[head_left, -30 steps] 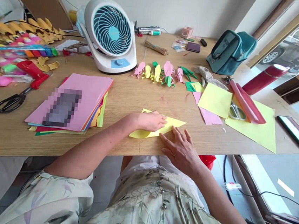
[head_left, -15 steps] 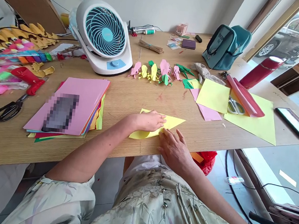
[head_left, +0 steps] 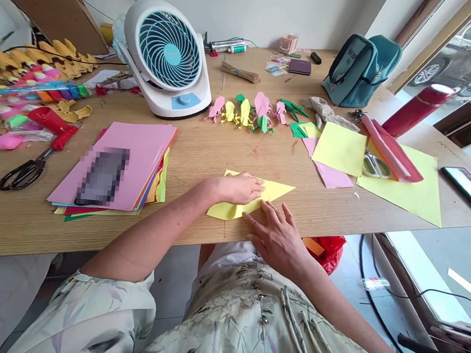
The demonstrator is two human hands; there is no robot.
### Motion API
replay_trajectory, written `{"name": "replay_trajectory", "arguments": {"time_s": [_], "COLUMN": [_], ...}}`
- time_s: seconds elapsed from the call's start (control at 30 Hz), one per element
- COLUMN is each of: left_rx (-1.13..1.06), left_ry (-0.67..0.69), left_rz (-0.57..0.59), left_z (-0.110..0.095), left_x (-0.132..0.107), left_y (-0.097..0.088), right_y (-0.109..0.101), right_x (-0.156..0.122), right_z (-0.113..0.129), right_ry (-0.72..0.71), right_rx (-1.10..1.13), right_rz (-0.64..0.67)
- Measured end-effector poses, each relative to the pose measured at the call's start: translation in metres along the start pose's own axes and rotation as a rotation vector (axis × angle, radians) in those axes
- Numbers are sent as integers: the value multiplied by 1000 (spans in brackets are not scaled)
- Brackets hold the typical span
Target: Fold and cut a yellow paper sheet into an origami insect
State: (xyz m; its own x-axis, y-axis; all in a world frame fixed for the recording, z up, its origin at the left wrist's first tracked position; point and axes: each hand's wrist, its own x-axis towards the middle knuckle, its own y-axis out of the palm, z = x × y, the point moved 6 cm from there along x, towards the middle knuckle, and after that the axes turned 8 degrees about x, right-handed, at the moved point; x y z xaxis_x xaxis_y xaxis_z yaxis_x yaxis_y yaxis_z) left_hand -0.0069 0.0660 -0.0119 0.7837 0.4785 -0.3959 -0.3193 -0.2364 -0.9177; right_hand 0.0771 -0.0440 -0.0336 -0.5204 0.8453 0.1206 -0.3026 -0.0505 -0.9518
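Observation:
A folded sheet of yellow paper lies on the wooden table in front of me, with a pointed corner toward the right. My left hand rests flat across its upper middle, fingers stretched out and hiding part of the sheet. Along the near edge, my right hand touches the paper with its fingers spread. Near the left wrist, a loose part of the sheet curls up a little. Beyond the hands stands a row of small folded paper figures, among them a pink figure and a yellow figure.
At left lie a stack of coloured paper and black-handled scissors. A white fan stands behind. To the right are yellow sheets, more scissors, a red bottle, a phone and a teal bag.
My right hand's thumb has moved left along the paper's near edge, and its fingers are spread wider. My left hand stays on the sheet. The whole view has shifted slightly.

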Motion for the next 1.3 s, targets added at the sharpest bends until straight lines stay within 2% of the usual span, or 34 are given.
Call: {"name": "replay_trajectory", "arguments": {"time_s": [0.37,0.6,0.8,0.9,1.1,1.3], "left_rx": [-49,-61,-17,-43,-66,-79], "left_ry": [-5,-22,26,8,-73,-84], "left_rz": [-48,0,4,-1,36,52], "left_z": [3,1,-1,0,1,-1], "left_x": [1,1,2,1,-3,-4], "left_y": [5,4,5,4,0,-2], "right_y": [2,6,3,2,6,11], "right_x": [5,4,3,1,-4,2], "right_z": [13,20,25,26,23,14], "right_ry": [-54,-29,-26,-35,-77,10], "right_rx": [44,17,-10,-5,20,35], "right_rz": [-9,7,24,40,13,-12]}}
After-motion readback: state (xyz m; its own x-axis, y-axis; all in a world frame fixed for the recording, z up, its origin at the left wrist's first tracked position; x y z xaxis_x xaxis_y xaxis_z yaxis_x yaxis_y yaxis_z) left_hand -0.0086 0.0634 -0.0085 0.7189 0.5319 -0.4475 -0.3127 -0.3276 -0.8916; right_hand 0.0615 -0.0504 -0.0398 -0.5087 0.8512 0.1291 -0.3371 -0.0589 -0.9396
